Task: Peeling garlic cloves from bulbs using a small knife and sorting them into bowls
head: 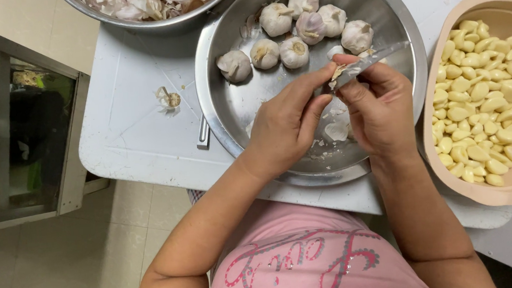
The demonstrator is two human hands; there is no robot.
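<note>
White tabletop (136, 111) with rounded corners stands over a pale tiled floor (63, 266) and carries three vessels. Nearest the person is one round stainless steel bowl (228, 103), and eight whole unpeeled garlic bulbs (295, 52) lie in its far half, with scraps of papery skin on its bottom. Above this bowl the left hand (285, 126) pinches a small garlic clove (337, 75) between thumb and fingertips. The right hand (380, 111) is closed around the handle of one small knife with a shiny metal blade (378, 57), and the blade lies against the clove. The two hands touch at the fingertips.

To the right, just beside the steel bowl, sits one beige oval plastic basin (435, 140) filled with many peeled yellowish garlic cloves (480, 99), too many to count. At the far edge, one second steel bowl (153, 22) holds a heap of pinkish-white garlic skins (145, 0). One spent garlic root stub (169, 98) lies alone on the tabletop left of the near bowl. One metal handle end (204, 133) pokes out from under that bowl's rim.
</note>
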